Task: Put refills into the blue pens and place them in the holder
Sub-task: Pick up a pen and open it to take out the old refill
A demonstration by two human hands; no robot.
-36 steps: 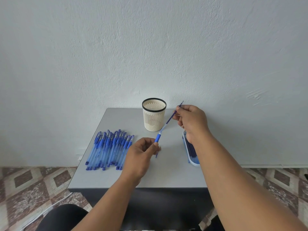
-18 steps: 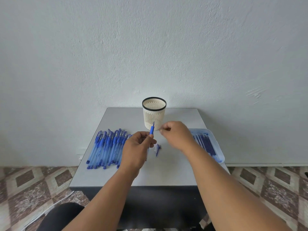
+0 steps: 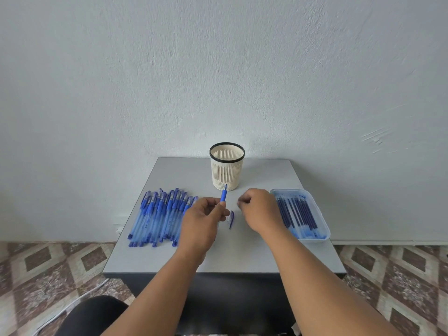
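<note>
Fingers of the left hand [image 3: 202, 223] curl round a blue pen [image 3: 223, 195], holding it near-upright with its tip end pointing up in front of the holder [image 3: 227, 166], a cream slotted cup with a black rim standing at the back of the grey table [image 3: 242, 253]. The right hand [image 3: 258, 209] hovers just right of the pen, fingers curled in; whether it pinches anything between its fingertips cannot be told. A small blue cap [image 3: 231, 218] lies on the table between the two hands. To the left, a row of blue pens [image 3: 157, 217] lies side by side, partly hidden by the left hand. To the right, a pale blue tray [image 3: 321, 221] holds dark blue refills [image 3: 297, 212] lined up lengthwise, just beside the right wrist.
</note>
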